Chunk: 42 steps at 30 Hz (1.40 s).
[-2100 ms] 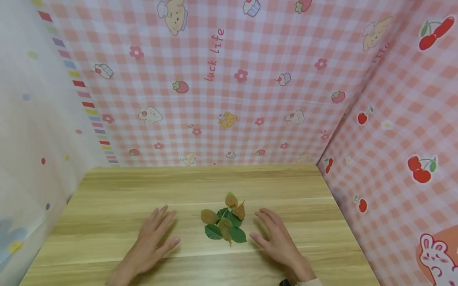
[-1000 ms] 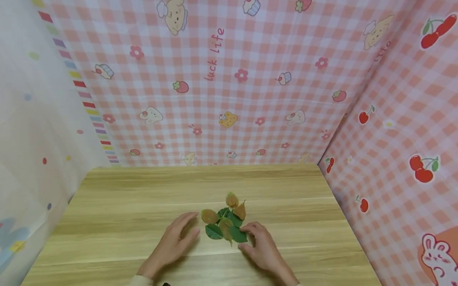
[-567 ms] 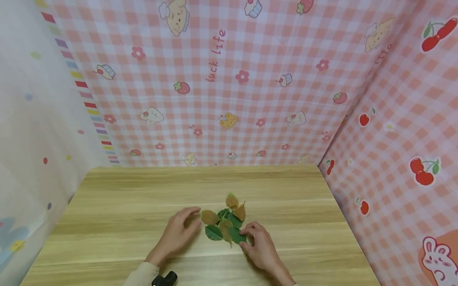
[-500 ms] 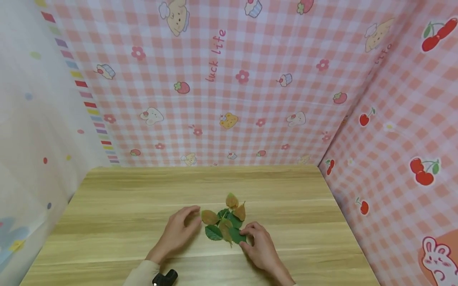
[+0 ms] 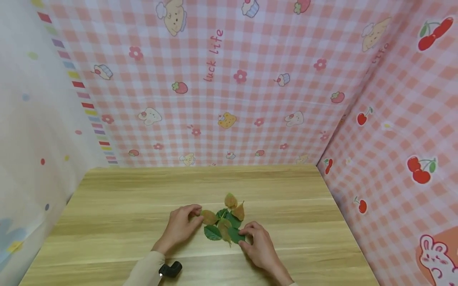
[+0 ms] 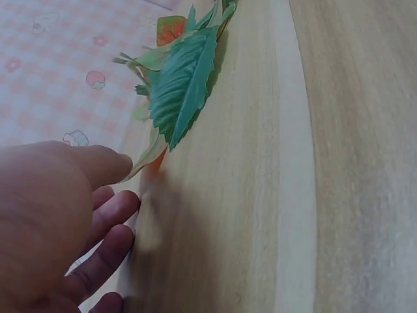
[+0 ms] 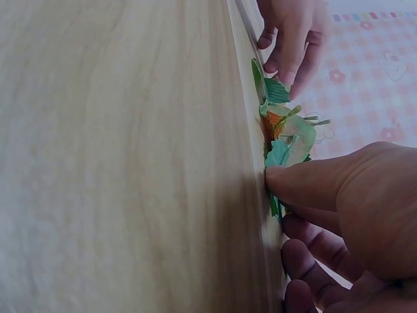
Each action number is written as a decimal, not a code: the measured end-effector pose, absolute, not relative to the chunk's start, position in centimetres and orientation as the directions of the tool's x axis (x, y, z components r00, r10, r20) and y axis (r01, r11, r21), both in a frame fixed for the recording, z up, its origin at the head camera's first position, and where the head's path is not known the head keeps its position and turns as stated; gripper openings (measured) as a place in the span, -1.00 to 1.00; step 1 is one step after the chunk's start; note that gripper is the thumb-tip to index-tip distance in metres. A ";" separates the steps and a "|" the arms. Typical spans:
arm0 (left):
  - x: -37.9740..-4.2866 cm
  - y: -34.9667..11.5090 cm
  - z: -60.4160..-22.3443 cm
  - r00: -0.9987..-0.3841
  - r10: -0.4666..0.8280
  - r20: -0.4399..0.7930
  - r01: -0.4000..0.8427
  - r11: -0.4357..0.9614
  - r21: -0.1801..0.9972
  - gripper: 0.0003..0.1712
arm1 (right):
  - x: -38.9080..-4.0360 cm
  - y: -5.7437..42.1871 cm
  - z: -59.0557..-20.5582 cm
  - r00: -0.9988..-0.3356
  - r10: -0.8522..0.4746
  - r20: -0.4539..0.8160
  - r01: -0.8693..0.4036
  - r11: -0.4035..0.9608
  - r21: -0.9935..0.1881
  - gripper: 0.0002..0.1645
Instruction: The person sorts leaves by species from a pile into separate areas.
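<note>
A small cluster of leaves lies on the wooden table, some dark green and serrated, others brownish-orange. My left hand (image 5: 181, 225) is at the cluster's left side, its thumb and forefinger pinching the edge of a brown leaf (image 5: 209, 217). In the left wrist view its thumb lies over that leaf's tip, beside a green leaf (image 6: 186, 88). My right hand (image 5: 260, 245) pinches the outer edge of a green leaf (image 5: 235, 235) at the lower right of the cluster. The right wrist view has its thumb on top of this leaf, the other fingers curled below.
The wood-grain table (image 5: 143, 186) reaches back to a pink checked cloth wall (image 5: 229, 95). A similar cloth with cherries (image 5: 420, 170) hangs on the right, a white dotted sheet (image 5: 39, 119) on the left. A black device (image 5: 171, 270) sits on my left wrist.
Both hands have come inward from either side of the leaves. My right hand took the green leaf's edge first; my left then reached the brown leaf. The cluster lies almost where it was.
</note>
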State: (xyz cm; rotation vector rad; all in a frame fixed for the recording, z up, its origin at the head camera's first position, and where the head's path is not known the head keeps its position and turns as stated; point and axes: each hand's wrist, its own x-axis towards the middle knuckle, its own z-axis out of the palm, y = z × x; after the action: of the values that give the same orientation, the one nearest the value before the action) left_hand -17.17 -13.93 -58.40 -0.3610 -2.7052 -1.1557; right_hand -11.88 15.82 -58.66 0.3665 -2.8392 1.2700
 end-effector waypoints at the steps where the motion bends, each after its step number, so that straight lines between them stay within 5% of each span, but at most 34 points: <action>1: -17.2 -13.9 -58.4 -0.955 0.149 0.258 0.289 0.675 0.679 -0.73 | -11.9 15.8 -58.7 -0.972 -0.210 0.102 -0.216 0.643 -0.735 -0.78; 20: -18.0 -13.1 -59.3 -0.972 0.037 0.230 0.196 0.667 0.718 -0.91 | -11.8 16.0 -58.1 -0.969 -0.237 0.075 -0.213 0.638 -0.740 -0.79; 35: -16.5 -15.7 -56.9 -0.985 -0.071 0.154 0.101 0.487 0.868 -0.96 | -11.9 15.7 -58.2 -0.966 -0.238 0.096 -0.230 0.637 -0.736 -0.77; 42: -15.5 -17.5 -55.6 -0.993 -0.103 0.054 0.021 0.300 0.954 -0.87 | -11.9 15.9 -58.2 -0.969 -0.233 0.086 -0.219 0.636 -0.740 -0.78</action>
State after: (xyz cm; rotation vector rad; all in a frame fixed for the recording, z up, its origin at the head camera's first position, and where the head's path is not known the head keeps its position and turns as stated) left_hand -15.46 -17.52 -55.65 0.0779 -2.4462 -1.7976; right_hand -11.89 15.93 -58.22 0.3951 -2.8568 1.2896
